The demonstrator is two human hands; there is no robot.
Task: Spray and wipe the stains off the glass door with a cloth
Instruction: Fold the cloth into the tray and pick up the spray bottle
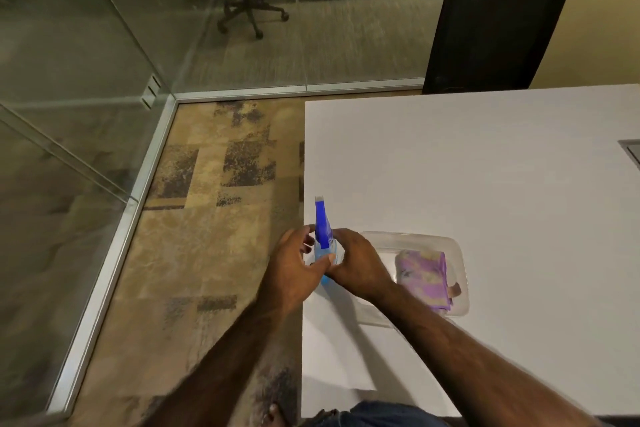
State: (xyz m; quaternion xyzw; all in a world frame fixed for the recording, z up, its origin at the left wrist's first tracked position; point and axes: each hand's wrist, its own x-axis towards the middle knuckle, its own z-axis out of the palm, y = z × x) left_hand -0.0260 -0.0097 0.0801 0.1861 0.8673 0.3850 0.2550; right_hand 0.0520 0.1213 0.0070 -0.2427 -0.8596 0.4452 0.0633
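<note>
So far nothing is sprayed: both my hands, left hand (294, 263) and right hand (356, 263), curl around the spray bottle (323, 229) at the table (450, 156) left edge. Cloth (424, 276) lies untouched in its clear tray (457, 253); the glass door (69, 80) waits.

Materials and finishes, items at the table's near left corner

Spray bottle (325, 246): translucent glossy plastic, opaque blue head. Tray (457, 253): clear, shiny plastic. Cloth (424, 276): soft matt fabric, purple and cream. Table (485, 166): smooth matt white. Glass door (62, 87): reflective, brushed-metal frame. Carpet (214, 218): rough, mottled.
</note>
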